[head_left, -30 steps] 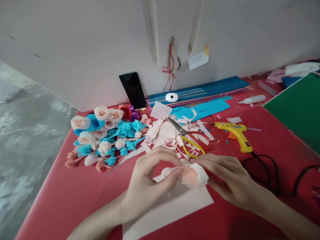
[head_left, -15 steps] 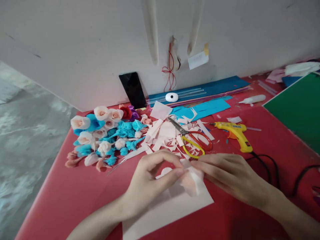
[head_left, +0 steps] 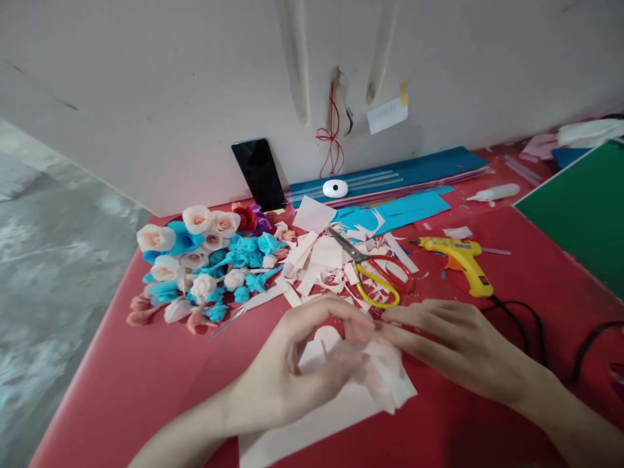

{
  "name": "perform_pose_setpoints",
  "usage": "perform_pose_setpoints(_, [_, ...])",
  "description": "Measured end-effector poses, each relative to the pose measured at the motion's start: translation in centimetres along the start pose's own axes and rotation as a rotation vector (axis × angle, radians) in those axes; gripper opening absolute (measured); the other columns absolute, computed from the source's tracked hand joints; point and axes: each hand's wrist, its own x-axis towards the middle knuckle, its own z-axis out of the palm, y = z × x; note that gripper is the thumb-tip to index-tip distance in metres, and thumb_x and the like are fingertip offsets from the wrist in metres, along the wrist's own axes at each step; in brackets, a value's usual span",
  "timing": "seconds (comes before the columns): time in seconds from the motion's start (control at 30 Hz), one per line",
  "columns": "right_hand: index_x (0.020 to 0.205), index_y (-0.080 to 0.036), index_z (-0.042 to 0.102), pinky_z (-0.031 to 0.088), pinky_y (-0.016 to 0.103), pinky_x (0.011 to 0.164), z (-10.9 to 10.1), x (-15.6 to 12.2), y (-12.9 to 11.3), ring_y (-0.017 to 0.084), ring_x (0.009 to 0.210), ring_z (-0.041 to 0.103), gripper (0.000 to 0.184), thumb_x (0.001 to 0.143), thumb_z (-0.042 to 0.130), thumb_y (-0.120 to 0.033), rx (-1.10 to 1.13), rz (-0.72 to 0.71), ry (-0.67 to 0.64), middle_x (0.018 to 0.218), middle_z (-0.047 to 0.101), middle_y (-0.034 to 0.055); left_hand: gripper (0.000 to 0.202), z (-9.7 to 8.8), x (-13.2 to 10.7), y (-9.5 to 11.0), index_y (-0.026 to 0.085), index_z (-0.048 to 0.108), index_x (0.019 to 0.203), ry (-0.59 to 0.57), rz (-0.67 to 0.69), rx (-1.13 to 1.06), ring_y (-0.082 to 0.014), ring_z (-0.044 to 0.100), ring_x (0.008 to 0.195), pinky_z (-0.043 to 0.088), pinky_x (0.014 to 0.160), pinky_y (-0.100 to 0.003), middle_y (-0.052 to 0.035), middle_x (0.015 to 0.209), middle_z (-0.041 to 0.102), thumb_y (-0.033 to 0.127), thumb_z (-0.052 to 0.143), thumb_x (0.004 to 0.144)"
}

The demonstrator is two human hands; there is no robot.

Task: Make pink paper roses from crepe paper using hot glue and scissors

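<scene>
Between my hands is a pale pink paper flower (head_left: 385, 374), blurred by motion. My left hand (head_left: 312, 364) pinches it from the left with thumb and forefinger. The fingers of my right hand (head_left: 443, 341) press together at its upper right side, and the thumb is hidden. Beneath them lies a pale sheet of paper (head_left: 292, 435), with cut pale petals (head_left: 325, 341) partly showing behind my left fingers. Just beyond my hands, scissors (head_left: 365, 263) with red and yellow handles rest on pale paper scraps (head_left: 312, 260).
A yellow glue gun (head_left: 458, 257) with a black cord lies to the right, near a green board (head_left: 580, 214). Paper flowers (head_left: 205, 260) cluster at the left. At the back stand a phone (head_left: 259, 172), a white oval device (head_left: 335, 188), blue paper (head_left: 409, 211) and a white bottle (head_left: 496, 193).
The paper flower has turned and tilted lower toward the right between my fingers. My left thumb and forefinger have shifted slightly; more of the pale petals behind them shows.
</scene>
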Motion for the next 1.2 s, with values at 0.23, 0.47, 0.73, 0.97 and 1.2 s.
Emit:
perform_pose_setpoints(0.23, [0.108,-0.019,0.048,0.044,0.025,0.056,-0.2,-0.2,-0.1,0.011,0.069,0.059,0.03,0.091,0.027,-0.007,-0.055,-0.021,-0.03,0.087,0.064,-0.0017,0.022,-0.2,0.1,0.3,0.018,0.06,0.092,-0.012,0.052,0.222,-0.0122,0.059,0.091,0.044,0.083,-0.021,-0.0006,0.091,0.064,0.004,0.055,0.076])
perform_pose_setpoints(0.47, [0.112,-0.018,0.05,0.043,0.025,0.069,0.1,-0.4,-0.2,0.01,0.078,0.058,0.033,0.093,0.026,-0.008,-0.07,-0.013,-0.027,0.088,0.062,-0.0017,0.016,-0.2,0.2,0.1,0.017,0.064,0.087,0.055,0.106,0.322,-0.0108,0.061,0.089,0.046,0.08,-0.016,-0.0008,0.089,0.067,0.008,0.058,0.076])
perform_pose_setpoints(0.73, [0.113,-0.02,0.051,0.042,0.024,0.068,0.0,-0.4,-0.2,0.009,0.078,0.056,0.034,0.094,0.024,-0.011,-0.023,-0.012,-0.044,0.087,0.062,-0.0018,0.013,-0.3,0.5,-0.2,0.016,0.067,0.084,0.028,0.116,0.346,-0.011,0.063,0.083,0.046,0.085,-0.02,-0.0016,0.082,0.069,0.009,0.058,0.078])
perform_pose_setpoints(0.97, [0.108,-0.022,0.05,0.038,0.026,0.051,-0.2,0.0,-0.3,0.01,0.061,0.053,0.031,0.095,0.022,-0.016,0.012,-0.004,-0.056,0.081,0.061,-0.0025,0.009,-0.5,0.8,-0.2,0.014,0.065,0.079,-0.062,-0.007,0.214,-0.0101,0.06,0.078,0.045,0.075,-0.019,-0.002,0.081,0.065,0.016,0.057,0.08])
perform_pose_setpoints(1.2, [0.112,-0.02,0.05,0.042,0.026,0.057,0.3,-0.4,0.0,0.012,0.068,0.057,0.032,0.094,0.024,-0.015,0.025,-0.012,-0.07,0.085,0.063,-0.0005,0.008,-0.7,1.0,-0.7,0.019,0.062,0.085,-0.091,-0.117,0.028,-0.0105,0.057,0.081,0.043,0.076,-0.02,-0.0002,0.086,0.063,0.02,0.054,0.083])
